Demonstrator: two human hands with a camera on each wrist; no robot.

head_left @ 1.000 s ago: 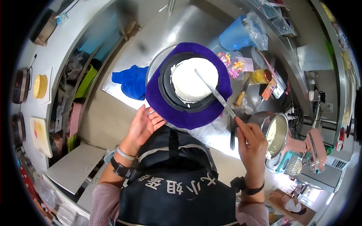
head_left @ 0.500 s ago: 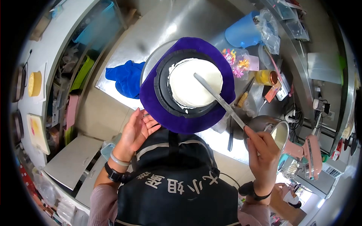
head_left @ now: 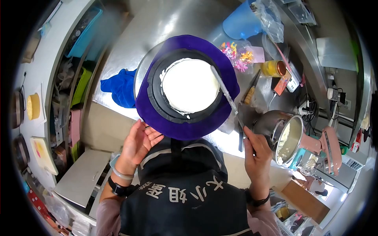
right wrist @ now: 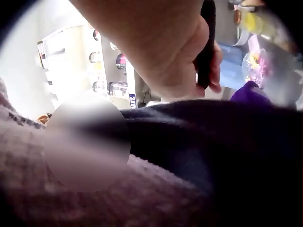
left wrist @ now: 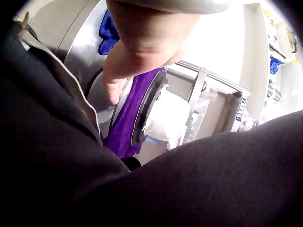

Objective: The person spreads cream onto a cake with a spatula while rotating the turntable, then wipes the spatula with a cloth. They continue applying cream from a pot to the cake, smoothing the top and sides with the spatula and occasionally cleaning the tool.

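Note:
A round white-coated cake [head_left: 190,85] stands on a black turntable [head_left: 155,96] over a purple cloth [head_left: 177,128]. In the left wrist view the cake [left wrist: 168,118] shows from the side, beyond the purple cloth [left wrist: 128,113]. My right hand [head_left: 258,157] grips a long spatula [head_left: 225,91] by its dark handle, its blade over the cake's right edge; whether it touches the cream I cannot tell. The right hand [right wrist: 175,56] is round the black handle [right wrist: 206,47] in the right wrist view. My left hand [head_left: 138,143], palm up with relaxed fingers, is at the cloth's near-left edge.
A blue cloth [head_left: 122,88] lies left on the steel table [head_left: 138,33]. To the right are a blue jug [head_left: 241,23], bagged colourful decorations [head_left: 238,57], a jar [head_left: 273,68], a wooden-handled knife [head_left: 250,94] and a mixer bowl [head_left: 291,137] holding cream.
The spatula blade has swung from over the cake's middle to its right edge. The left hand stays beside the purple cloth, and the head view has shifted a little.

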